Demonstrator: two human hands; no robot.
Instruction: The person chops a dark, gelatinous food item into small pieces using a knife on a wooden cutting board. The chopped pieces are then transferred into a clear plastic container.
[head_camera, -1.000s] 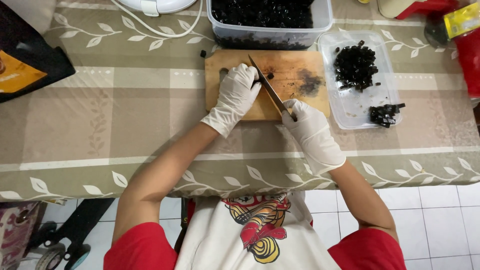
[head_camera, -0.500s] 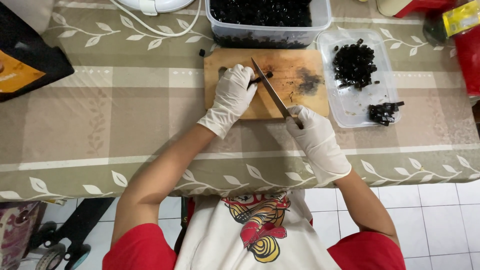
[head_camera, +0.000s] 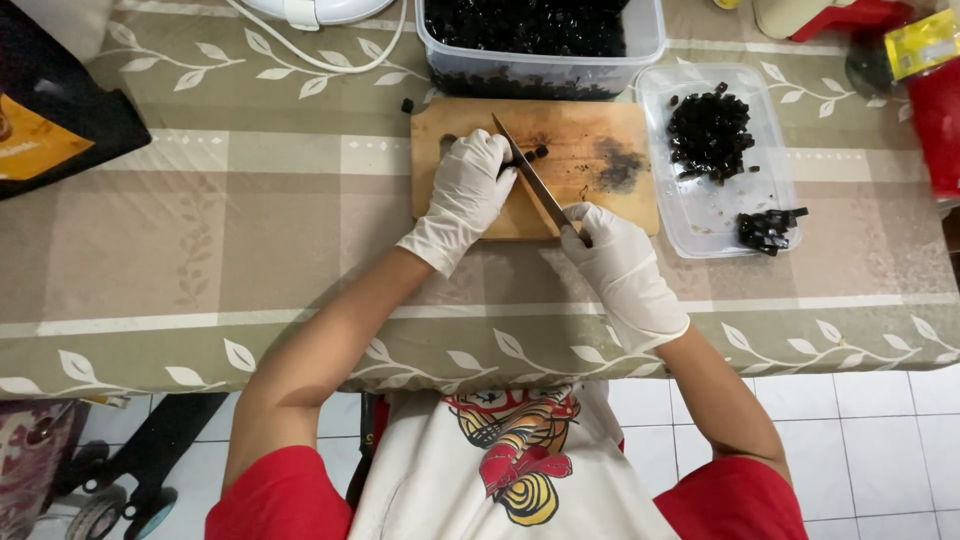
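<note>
From the head camera, both my hands wear white gloves. My left hand (head_camera: 468, 190) lies curled and narrow on the wooden cutting board (head_camera: 600, 150) at upper centre, fingertips pressing a small dark piece (head_camera: 538, 153) beside the blade. My right hand (head_camera: 622, 268), just below the board's lower edge, is closed around the handle of one knife (head_camera: 530, 175), whose blade slants up-left across the board.

I count one board, one knife and two clear plastic containers: a deep tub (head_camera: 540, 45) of dark pieces at top centre, and a shallow tray (head_camera: 715, 160) to the right holding two heaps of cut black pieces.

A black package with an orange patch (head_camera: 50, 120) sits at upper left; a red package with a yellow label (head_camera: 925, 75) stands at upper right.
</note>
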